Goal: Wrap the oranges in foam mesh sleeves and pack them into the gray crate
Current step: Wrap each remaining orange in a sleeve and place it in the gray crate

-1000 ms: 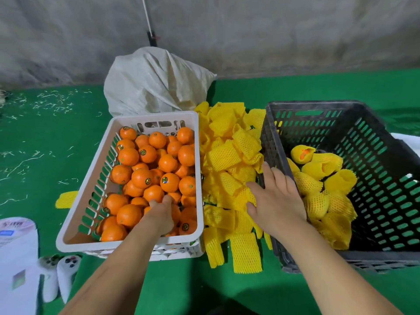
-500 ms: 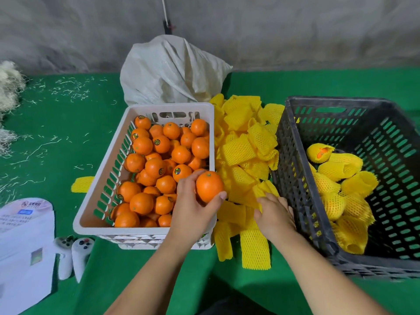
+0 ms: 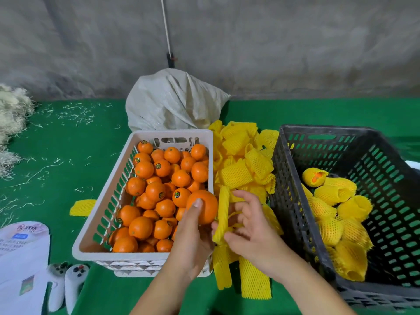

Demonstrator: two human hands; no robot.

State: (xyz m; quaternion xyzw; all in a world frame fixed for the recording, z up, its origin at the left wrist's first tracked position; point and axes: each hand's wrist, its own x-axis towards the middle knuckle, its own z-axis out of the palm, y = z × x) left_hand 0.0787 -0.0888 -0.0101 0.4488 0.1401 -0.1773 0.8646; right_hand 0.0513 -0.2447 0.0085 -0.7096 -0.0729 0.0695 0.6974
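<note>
My left hand (image 3: 193, 237) grips a bare orange (image 3: 205, 205) over the right rim of the white crate (image 3: 100, 228), which is full of loose oranges (image 3: 159, 187). Right beside it, my right hand (image 3: 247, 228) holds a yellow foam mesh sleeve (image 3: 222, 214) upright, its edge close to the orange. A heap of empty sleeves (image 3: 243, 162) lies between the two crates. The gray crate (image 3: 286, 178) stands on the right with several wrapped oranges (image 3: 336, 210) inside.
A white sack (image 3: 175, 103) sits behind the white crate against the concrete wall. Two white controllers (image 3: 68, 280) and a printed paper bag (image 3: 20, 253) lie at the lower left on the green mat. Straw-like shreds (image 3: 11, 123) pile at the far left.
My left hand lifted an orange out of the white crate and carried it to the right. My right hand picked a sleeve from the heap and raised it beside the orange.
</note>
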